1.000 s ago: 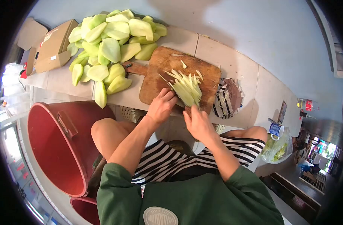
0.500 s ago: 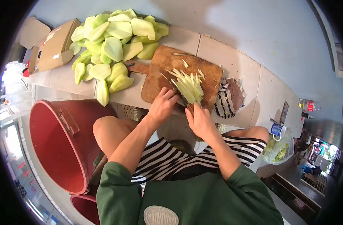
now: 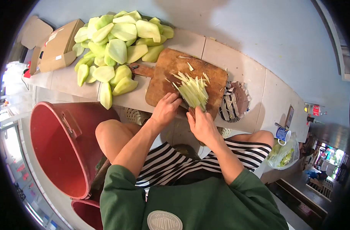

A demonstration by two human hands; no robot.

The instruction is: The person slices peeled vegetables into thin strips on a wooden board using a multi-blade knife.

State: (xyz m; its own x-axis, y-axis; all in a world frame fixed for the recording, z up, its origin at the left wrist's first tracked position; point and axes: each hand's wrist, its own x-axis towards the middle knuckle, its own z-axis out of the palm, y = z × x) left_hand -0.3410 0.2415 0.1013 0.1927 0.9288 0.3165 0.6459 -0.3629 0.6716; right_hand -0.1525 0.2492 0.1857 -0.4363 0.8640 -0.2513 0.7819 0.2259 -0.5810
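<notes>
- Both hands work at the near edge of the cutting board (image 3: 159, 84), which sits at the table's (image 3: 249, 78) near edge, its handle pointing left.
- Right hand (image 3: 203, 124): grip closed round the knife (image 3: 191, 112) by its handle. Blade mostly hidden by hand and shreds.
- Left hand (image 3: 166, 109): fingers curled by the blade's far end, near the board's near edge. Contact hidden; can't tell if that grip is closed on anything.
- Pale green shreds (image 3: 193, 91): fanned heap on the board's near-right part, up against the knife. A few strays toward the far edge.
- Shreds, my read: light, thin, damp, a bit springy; long ones probably snap if pinched. Best scooped from below as a bundle.
- Knife, my read: stiff, moderate weight. Hold by handle only; wet fingers could slip, so keep clear of the edge.
- Peeled green fruit pieces (image 3: 118, 50), maybe mango: piled left of the board, toward the table's far edge. Likely firm but slick. Take each across its broad faces; loose stack, lift from the top.
- Striped cloth (image 3: 229, 109): just beside the board's right edge, shreds on it. Soft, likely shifts easily.
</notes>
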